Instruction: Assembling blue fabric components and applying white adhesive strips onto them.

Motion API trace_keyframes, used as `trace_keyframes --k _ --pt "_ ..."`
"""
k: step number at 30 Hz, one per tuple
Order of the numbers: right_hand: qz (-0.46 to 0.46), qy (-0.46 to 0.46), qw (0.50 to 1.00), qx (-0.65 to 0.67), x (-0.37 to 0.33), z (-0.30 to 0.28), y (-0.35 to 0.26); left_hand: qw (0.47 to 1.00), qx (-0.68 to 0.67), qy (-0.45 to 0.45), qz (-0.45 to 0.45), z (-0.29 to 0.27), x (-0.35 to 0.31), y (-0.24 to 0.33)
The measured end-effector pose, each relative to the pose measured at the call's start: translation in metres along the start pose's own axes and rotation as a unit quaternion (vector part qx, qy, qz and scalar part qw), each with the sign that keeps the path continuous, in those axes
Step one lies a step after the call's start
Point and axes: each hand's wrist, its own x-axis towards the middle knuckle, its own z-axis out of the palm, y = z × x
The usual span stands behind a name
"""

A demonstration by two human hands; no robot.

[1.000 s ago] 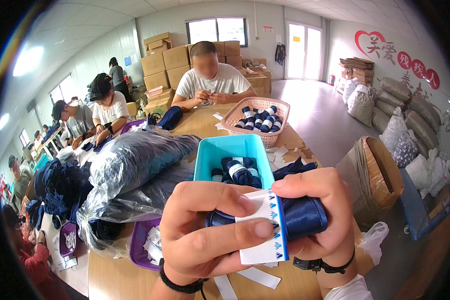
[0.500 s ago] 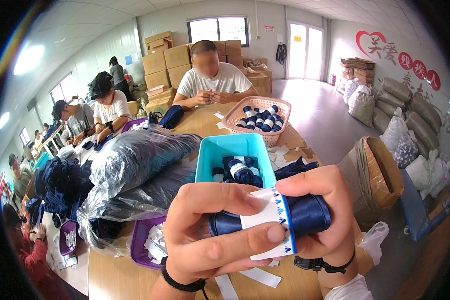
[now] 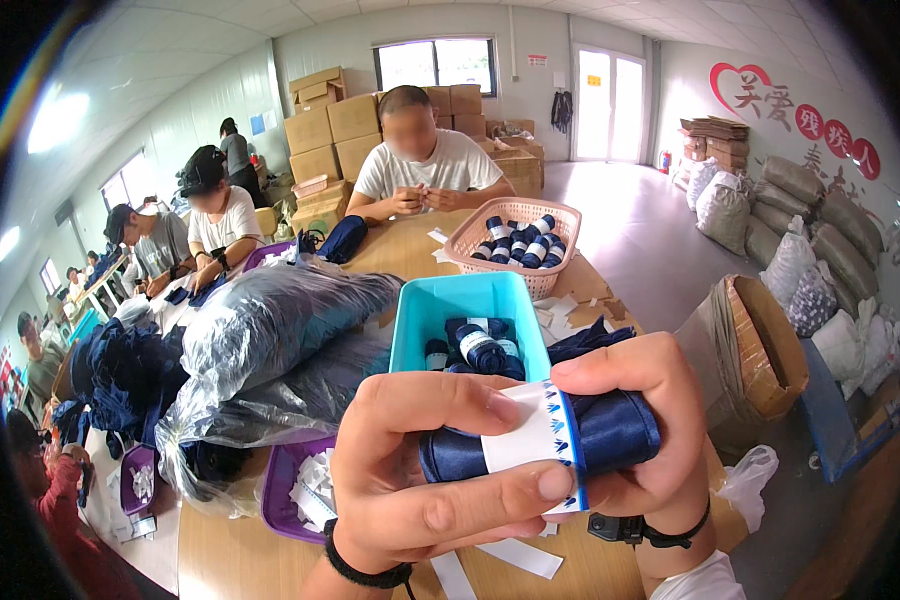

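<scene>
- The left hand grips the left end of a dark navy, satiny fabric roll, its digits pressing on a white paper band with blue edging.
- The right hand is closed around the roll's other end, one digit at the band's upper edge.
- The roll is held above the light wood-topped bench, in front of the turquoise plastic basket.
- Since half a second ago, the lower left digit has slid down the band, baring more of its face.
- The band now appears to lie closer around the roll; whether its ends meet is hidden.
</scene>
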Motion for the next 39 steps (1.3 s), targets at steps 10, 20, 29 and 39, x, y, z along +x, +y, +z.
trace_keyframes --k 10,20,29,39 --pt "0.013 0.009 1.000 -0.007 0.000 0.000 -0.003 1.000 -0.007 -0.005 -0.017 0.000 -0.001 0.003" --pt "0.031 -0.004 0.999 0.019 0.001 -0.005 -0.003 0.999 -0.015 0.017 0.028 0.008 0.001 -0.003" --pt "0.080 0.003 0.993 0.089 0.001 0.012 0.001 0.994 0.058 0.017 0.087 0.001 0.007 -0.018" --pt "0.041 -0.007 0.996 0.073 0.007 0.012 -0.003 1.000 0.006 0.001 0.029 -0.007 0.004 -0.013"
